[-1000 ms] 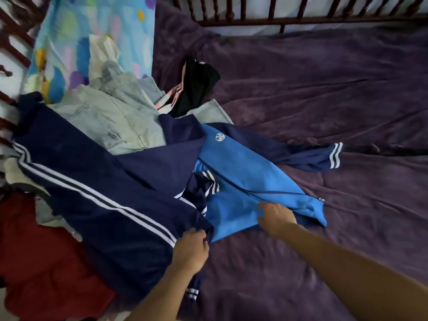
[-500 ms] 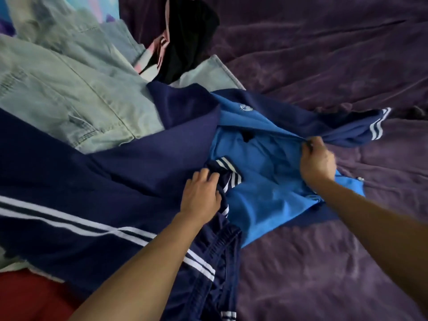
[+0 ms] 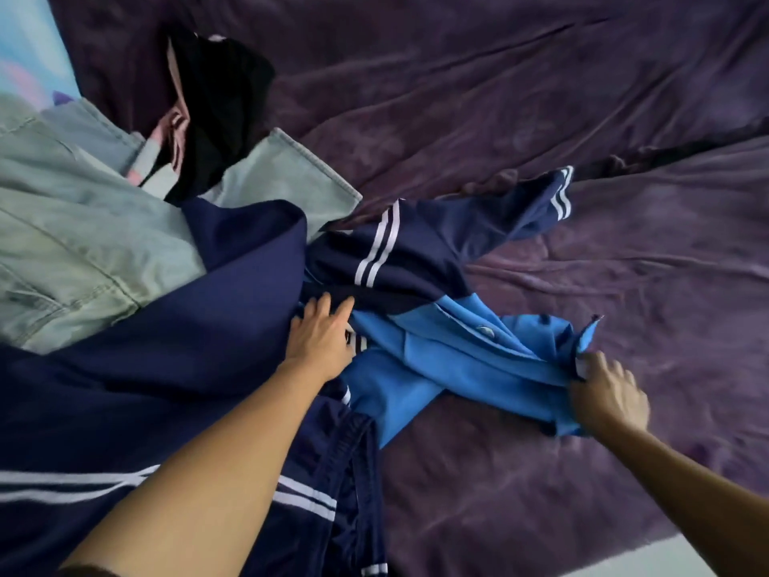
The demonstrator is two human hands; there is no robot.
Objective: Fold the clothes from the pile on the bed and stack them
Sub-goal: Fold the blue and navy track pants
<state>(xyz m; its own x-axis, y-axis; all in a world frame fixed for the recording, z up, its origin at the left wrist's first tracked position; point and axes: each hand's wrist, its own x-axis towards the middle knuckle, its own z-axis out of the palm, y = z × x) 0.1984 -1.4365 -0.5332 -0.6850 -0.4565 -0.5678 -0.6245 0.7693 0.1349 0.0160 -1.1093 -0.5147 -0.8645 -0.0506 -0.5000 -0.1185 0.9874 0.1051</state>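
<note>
On the purple bedcover (image 3: 541, 97), against the clothes pile (image 3: 83, 243), the blue-and-navy jacket (image 3: 416, 360) lies crumpled, long axis left to right, striped sleeve pointing up-right. My left hand (image 3: 320, 339) presses it, fingers straight; my right hand (image 3: 607, 393) pinches its blue edge.

The track jacket (image 3: 420, 251) is navy across sleeves and shoulders and bright blue on the body, with white stripes along the sleeve and at the cuff (a small white logo sits on the blue). The track pants (image 3: 174, 360) are navy with white side stripes. The jeans (image 3: 83, 243) are pale, washed-out grey-green denim. A black garment (image 3: 224, 102) shows pink edging. The blanket (image 3: 541, 97) is dusky purple, and the sheet (image 3: 25, 56) is pastel blue and pink.
</note>
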